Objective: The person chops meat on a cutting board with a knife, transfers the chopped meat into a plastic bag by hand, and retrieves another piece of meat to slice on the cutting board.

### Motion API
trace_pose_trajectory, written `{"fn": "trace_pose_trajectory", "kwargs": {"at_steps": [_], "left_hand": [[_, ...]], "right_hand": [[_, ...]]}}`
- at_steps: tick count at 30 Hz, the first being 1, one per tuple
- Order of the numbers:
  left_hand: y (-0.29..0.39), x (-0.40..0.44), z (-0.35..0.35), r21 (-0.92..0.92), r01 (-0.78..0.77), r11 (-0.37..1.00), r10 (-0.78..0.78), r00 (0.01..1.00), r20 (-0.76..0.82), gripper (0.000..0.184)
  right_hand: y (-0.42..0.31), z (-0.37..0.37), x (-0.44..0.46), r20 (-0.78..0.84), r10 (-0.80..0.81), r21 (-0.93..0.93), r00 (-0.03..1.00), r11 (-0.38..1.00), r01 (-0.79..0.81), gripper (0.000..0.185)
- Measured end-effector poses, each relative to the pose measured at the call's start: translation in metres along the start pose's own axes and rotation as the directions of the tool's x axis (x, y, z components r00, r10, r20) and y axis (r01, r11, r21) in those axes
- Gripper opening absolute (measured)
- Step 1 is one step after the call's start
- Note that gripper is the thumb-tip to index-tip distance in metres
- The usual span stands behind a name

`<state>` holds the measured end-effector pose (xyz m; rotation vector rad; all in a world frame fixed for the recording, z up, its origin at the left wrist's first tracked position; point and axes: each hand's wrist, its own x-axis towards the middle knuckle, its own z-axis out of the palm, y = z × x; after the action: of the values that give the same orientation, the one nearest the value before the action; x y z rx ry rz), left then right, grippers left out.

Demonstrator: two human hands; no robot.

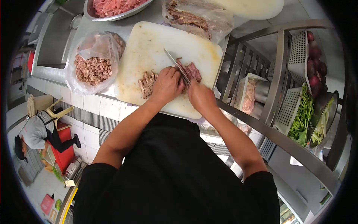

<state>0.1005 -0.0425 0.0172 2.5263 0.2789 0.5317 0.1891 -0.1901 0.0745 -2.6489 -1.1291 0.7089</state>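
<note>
My right hand (201, 96) grips the handle of a knife (174, 62), whose blade points up and left across the white cutting board (140, 41). Close beside the blade, my left hand (167, 85) presses down with its fingers curled; whatever lies beneath them is mostly hidden. To the right of the blade lies a small heap of sliced reddish meat (192, 71). Left of my left hand, browner cut meat strips (147, 84) rest on the board. A clear plastic bag (97, 46) full of small chopped meat pieces (93, 70) stands left of the board.
A metal bowl (120, 14) of pink meat sits at the back left, and bagged larger meat (186, 20) lies behind the board. On the right, a metal rack (274, 86) holds baskets of greens (300, 119) and red onions (314, 61). Another person (39, 130) bends over at far left.
</note>
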Motion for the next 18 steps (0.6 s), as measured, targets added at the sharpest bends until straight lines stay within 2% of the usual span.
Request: {"fn": "trace_pose_trajectory", "kwargs": {"at_steps": [3, 5, 6, 8, 11, 14, 18], "left_hand": [[0.002, 0.001, 0.0, -0.002, -0.019, 1.0, 0.019, 0.999, -0.036, 0.027], [-0.001, 0.001, -0.004, -0.065, -0.027, 0.998, 0.028, 0.999, 0.015, 0.028], [-0.001, 0.001, -0.009, -0.059, -0.034, 0.998, 0.035, 0.999, 0.008, 0.028], [0.005, -0.003, -0.02, -0.07, -0.004, 0.998, -0.001, 0.998, -0.067, 0.029], [0.008, -0.008, -0.026, -0.017, 0.007, 1.0, -0.008, 0.998, -0.057, 0.029], [0.001, -0.011, -0.008, -0.008, -0.015, 1.0, 0.014, 0.998, -0.062, 0.028], [0.004, -0.008, -0.002, 0.007, -0.014, 1.0, 0.015, 0.995, -0.095, 0.028]], "right_hand": [[-0.003, 0.001, 0.033, -0.099, -0.059, 0.031, 0.993, 0.998, 0.063, 0.026], [0.006, 0.009, 0.049, -0.217, -0.145, 0.041, 0.965, 0.987, 0.157, 0.026], [0.003, -0.003, 0.043, -0.227, -0.149, 0.039, 0.962, 0.986, 0.162, 0.026], [-0.004, -0.04, 0.008, -0.052, -0.051, 0.061, 0.997, 0.997, 0.054, 0.024], [0.012, -0.058, -0.037, 0.048, -0.052, 0.008, 0.997, 0.999, 0.052, 0.023], [0.015, -0.063, -0.064, 0.112, -0.048, -0.06, 0.993, 0.997, 0.055, 0.018], [0.018, -0.033, -0.044, 0.124, -0.01, -0.041, 0.992, 0.999, 0.015, 0.021]]}}
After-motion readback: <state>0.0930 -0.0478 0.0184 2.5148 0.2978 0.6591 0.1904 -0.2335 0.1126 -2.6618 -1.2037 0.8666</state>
